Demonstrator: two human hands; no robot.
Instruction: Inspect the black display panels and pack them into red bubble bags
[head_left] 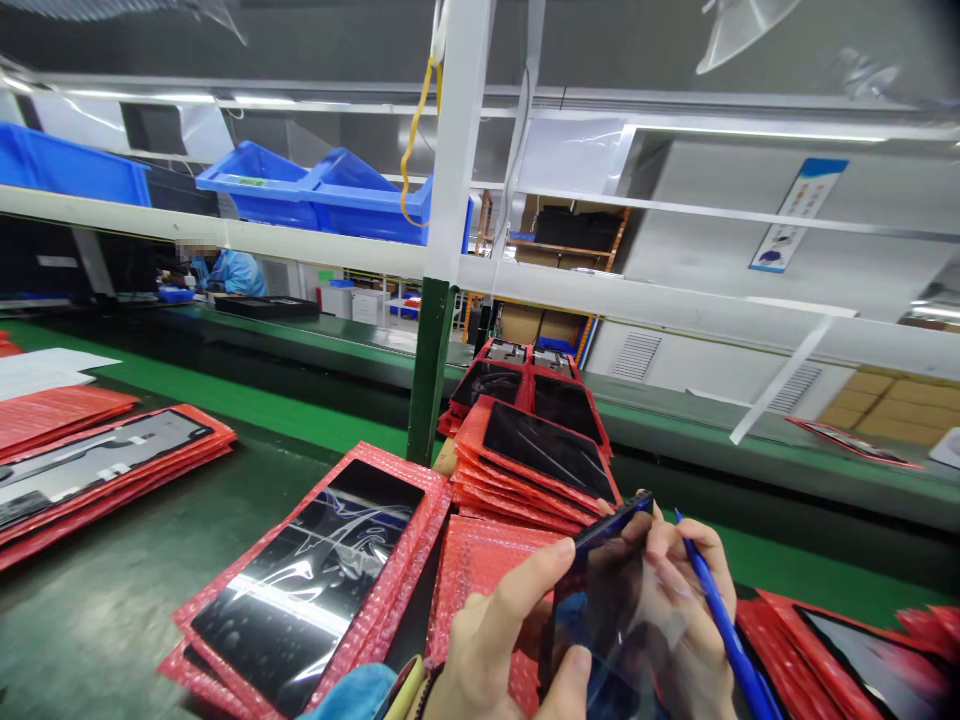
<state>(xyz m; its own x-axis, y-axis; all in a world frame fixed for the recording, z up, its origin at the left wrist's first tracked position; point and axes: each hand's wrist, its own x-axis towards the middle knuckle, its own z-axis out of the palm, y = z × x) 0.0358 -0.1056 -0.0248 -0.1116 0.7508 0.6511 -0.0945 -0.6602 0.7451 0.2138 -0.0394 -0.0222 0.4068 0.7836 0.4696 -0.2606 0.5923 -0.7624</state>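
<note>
My left hand (pixel 504 640) grips the left edge of a dark glass panel (pixel 600 600) held tilted up in front of me, index finger along its top edge and thumb on its face. My right hand (pixel 686 610) holds a blue pen-like tool (pixel 720 620) and pinches a clear film at the panel's upper right corner (pixel 645 500). Under both hands lies a red bubble-wrap sleeve (pixel 487 570).
Stacks of dark panels in red bubble wrap lie ahead (pixel 536 450), front left (pixel 315 580), far left (pixel 97 460) and right (pixel 862 660). A green post (pixel 430 370) stands ahead. Blue bins (pixel 330 195) sit on the shelf. A person in blue (pixel 225 270) works far left.
</note>
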